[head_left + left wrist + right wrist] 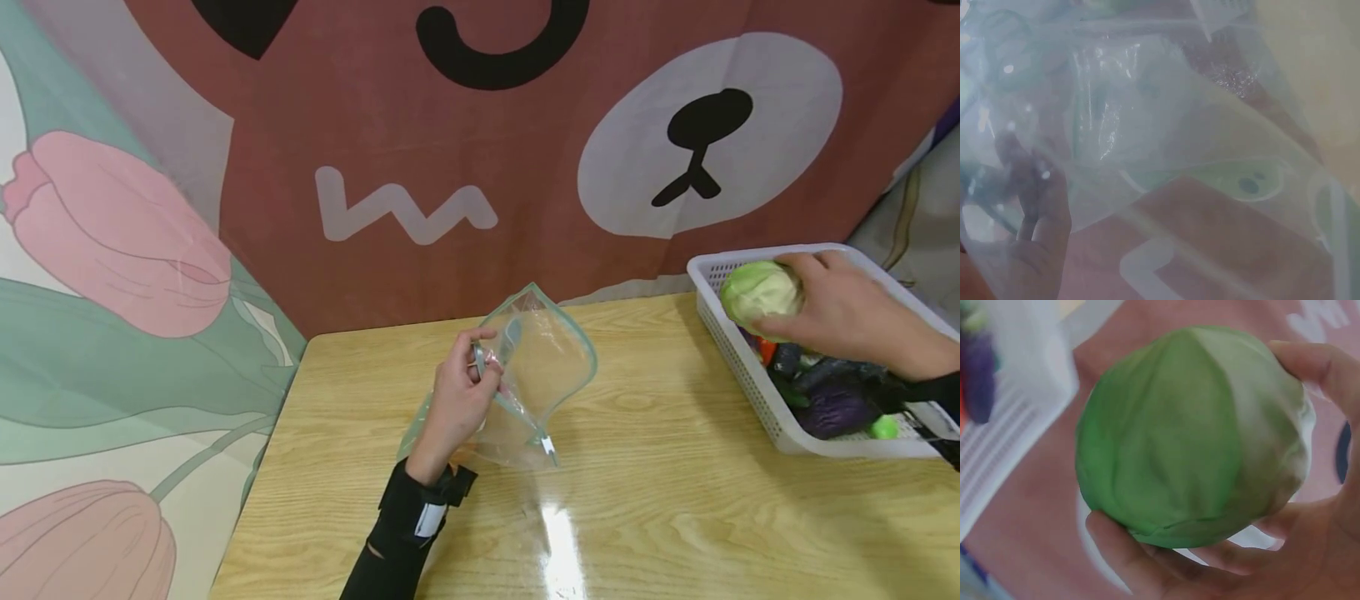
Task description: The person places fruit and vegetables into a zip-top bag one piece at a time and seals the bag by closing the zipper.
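Note:
A round green cabbage (1172, 437) is gripped in my right hand (855, 312), thumb and fingers spread around its sides. In the head view it is held above the white plastic basket (738, 392) on the right. My left hand (459, 400) pinches the edge of a clear zip bag (555, 350) with a pale green border, over the middle of the table. The bag's white slider (547, 446) hangs at its lower corner. Through the film, the left wrist view shows the left hand's fingers (1047, 237) hazily. What lies inside the bag is hard to make out.
Inside the basket are a dark purple eggplant-like vegetable (832, 408), a small bright green ball-shaped item (884, 427) and several other dark vegetables. The wooden table (637, 517) meets a printed cloth (525, 242) along its back edge.

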Tool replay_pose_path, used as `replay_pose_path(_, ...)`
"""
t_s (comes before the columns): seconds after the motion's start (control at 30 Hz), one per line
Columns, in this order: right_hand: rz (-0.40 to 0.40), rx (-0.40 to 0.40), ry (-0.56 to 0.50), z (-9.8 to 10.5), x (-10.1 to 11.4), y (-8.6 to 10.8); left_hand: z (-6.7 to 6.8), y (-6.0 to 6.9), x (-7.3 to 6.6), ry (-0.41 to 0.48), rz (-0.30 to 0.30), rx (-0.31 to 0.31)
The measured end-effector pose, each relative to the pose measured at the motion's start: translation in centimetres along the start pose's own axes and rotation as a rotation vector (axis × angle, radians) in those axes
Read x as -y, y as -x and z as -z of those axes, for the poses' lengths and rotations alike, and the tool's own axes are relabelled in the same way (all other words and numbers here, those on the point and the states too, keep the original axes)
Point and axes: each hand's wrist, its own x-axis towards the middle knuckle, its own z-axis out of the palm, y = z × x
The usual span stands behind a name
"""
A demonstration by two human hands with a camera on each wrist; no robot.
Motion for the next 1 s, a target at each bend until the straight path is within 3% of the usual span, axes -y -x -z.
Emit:
replay_pose_path(0.07, 0.045, -0.012, -0.027, 0.3, 1.3, 0.2, 0.0, 0.1, -0.1, 0.005, -0.002, -0.004)
replay_pose_path(0.3, 0.180, -0.062, -0.120, 1.3, 6.0, 1.4, 0.1, 0.7, -3.5, 0.006, 0.044, 0.017)
replay_pose_path(0.8, 0.453, -0.071, -0.289, 0.9, 14.4, 1.9, -0.5, 0.8, -3.7, -0.023, 0.031, 0.032)
replay_pose_path(1.0, 0.580, 0.023, -0.332, -0.7, 17.5, 1.8, -0.7, 0.8, -3.9, -0.038, 0.024, 0.019)
